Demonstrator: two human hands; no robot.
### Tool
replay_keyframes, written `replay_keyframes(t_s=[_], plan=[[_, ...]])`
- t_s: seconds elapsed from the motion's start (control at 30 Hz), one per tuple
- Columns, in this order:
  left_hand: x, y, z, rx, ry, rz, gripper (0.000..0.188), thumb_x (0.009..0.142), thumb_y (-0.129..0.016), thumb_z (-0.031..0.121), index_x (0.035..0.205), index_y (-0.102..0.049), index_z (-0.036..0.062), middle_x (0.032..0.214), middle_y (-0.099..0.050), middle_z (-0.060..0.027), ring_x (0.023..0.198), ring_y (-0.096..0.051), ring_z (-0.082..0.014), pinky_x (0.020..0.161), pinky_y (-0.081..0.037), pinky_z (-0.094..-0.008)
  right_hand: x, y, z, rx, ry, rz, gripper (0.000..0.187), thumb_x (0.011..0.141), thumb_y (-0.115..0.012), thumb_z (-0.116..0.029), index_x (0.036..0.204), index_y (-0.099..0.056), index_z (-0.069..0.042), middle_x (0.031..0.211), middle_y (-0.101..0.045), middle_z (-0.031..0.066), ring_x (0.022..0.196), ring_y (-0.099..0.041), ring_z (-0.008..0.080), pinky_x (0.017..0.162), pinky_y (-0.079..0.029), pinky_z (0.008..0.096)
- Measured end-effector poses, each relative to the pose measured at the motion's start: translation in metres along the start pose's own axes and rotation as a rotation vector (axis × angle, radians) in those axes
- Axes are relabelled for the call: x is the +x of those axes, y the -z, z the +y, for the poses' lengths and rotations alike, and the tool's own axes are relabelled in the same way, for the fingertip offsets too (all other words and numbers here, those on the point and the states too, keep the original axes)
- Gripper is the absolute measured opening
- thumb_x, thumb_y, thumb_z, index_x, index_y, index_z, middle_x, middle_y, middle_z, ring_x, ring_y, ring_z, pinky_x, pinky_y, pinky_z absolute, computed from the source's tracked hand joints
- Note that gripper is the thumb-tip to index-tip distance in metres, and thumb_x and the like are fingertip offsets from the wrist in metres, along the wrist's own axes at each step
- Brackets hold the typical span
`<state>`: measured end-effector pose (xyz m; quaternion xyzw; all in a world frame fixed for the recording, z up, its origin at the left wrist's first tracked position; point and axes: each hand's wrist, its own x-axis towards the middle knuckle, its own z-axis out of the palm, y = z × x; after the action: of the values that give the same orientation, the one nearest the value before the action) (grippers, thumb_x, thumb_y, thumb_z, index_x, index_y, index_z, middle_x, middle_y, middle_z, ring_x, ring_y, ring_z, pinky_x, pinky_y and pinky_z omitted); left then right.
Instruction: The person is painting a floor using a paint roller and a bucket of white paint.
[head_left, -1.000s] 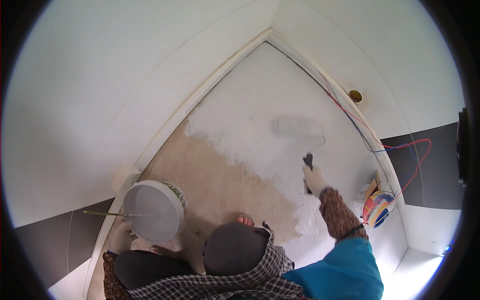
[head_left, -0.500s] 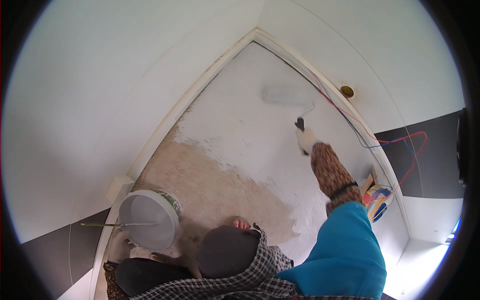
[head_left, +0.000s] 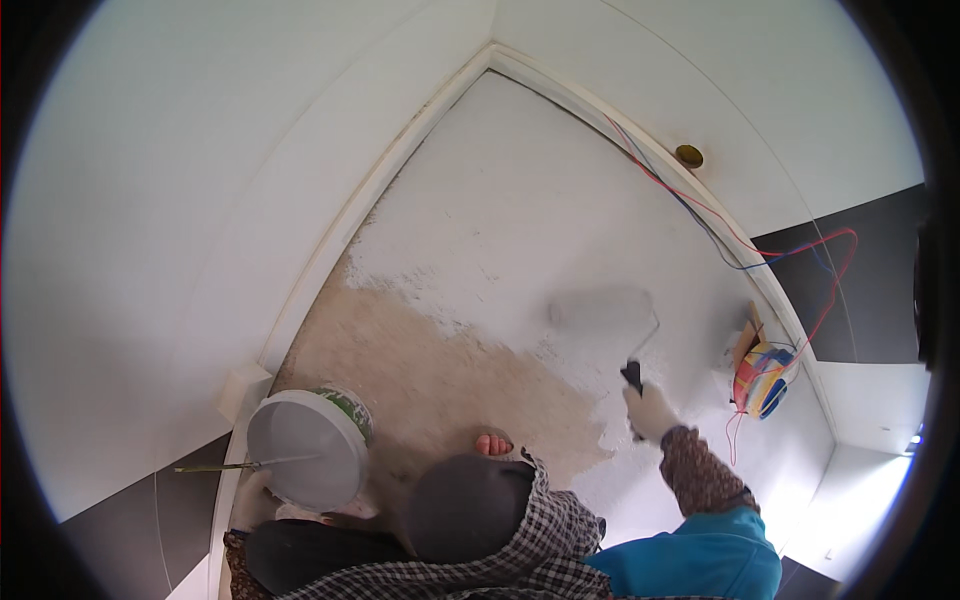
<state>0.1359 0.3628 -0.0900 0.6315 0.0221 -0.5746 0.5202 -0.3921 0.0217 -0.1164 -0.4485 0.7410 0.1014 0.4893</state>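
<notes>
My right hand (head_left: 651,412), in a pale glove, is closed round the black handle of a paint roller (head_left: 600,305). The roller's wide sleeve, blurred by motion, lies over the pale grey coated floor (head_left: 470,210), close to the bare brown part (head_left: 400,350). At the lower left, my gloved left hand (head_left: 250,500) is against the side of a white bucket (head_left: 366,445); its fingers are mostly hidden. Grey liquid fills part of the bucket, and a thin stick (head_left: 215,467) rests across its rim with one end in the liquid.
White walls meet in a far corner, with a pale skirting (head_left: 330,240) along the floor. Red and blue wires (head_left: 735,240) hang from the right wall down to a colourful bag (head_left: 760,380). A round hole (head_left: 689,156) opens in that wall. My knee and bare toes (head_left: 493,444) are beside the bucket.
My right hand has drawn the paint roller back toward me and slightly right, from farther up the coated floor. My left hand stays by the bucket; the whole view has shifted a little.
</notes>
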Motion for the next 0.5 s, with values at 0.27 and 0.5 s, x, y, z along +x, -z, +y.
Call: replay_keyframes(t_s=[0.27,0.5], plan=[[-0.009,-0.022,0.009,0.169,0.023,0.189,0.053,0.087,-0.052,0.021,0.136,-0.046,0.0017,0.127,-0.056,-0.0154,0.114,-0.059,-0.0288,0.089,-0.054,-0.0408,0.195,0.018,-0.189,0.148,0.376,0.112,0.031,0.092,-0.051,-0.03,0.087,-0.054,0.0,0.063,-0.057,0.0091,0.05,-0.058,0.0224,0.044,-0.045,0.0405],[-0.013,-0.031,0.016,0.357,0.062,0.275,0.044,0.095,-0.046,0.019,0.134,-0.048,-0.0002,0.116,-0.061,-0.0125,0.107,-0.061,-0.0264,0.086,-0.054,-0.0384,0.259,-0.017,-0.327,0.308,0.518,0.074,0.027,0.089,-0.051,-0.02,0.081,-0.066,0.001,0.071,-0.068,0.0177,0.061,-0.067,0.0316,0.057,-0.052,0.0432]])
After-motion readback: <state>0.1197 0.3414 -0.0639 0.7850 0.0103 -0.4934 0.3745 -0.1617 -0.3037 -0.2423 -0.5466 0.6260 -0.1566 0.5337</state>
